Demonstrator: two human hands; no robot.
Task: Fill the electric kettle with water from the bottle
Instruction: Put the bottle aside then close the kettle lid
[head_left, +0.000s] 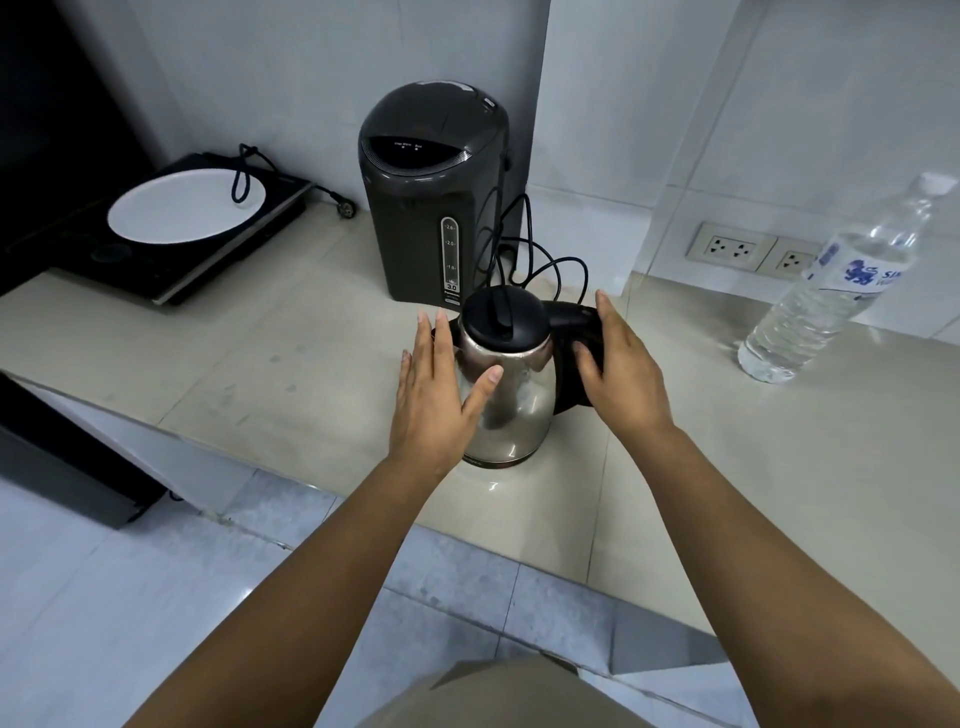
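Observation:
A stainless steel electric kettle with a black lid, which sits down on the body, stands on the beige counter near its front edge. My left hand lies flat against the kettle's left side, fingers straight. Around the black handle on the kettle's right side my right hand curls its thumb and fingers. A clear plastic water bottle with a white cap and a blue label stands upright on the counter, well to the right of both hands.
A dark grey hot-water dispenser stands behind the kettle, its black cord looping down beside it. At back left a white plate lies on a black induction cooker. Wall sockets sit behind the bottle.

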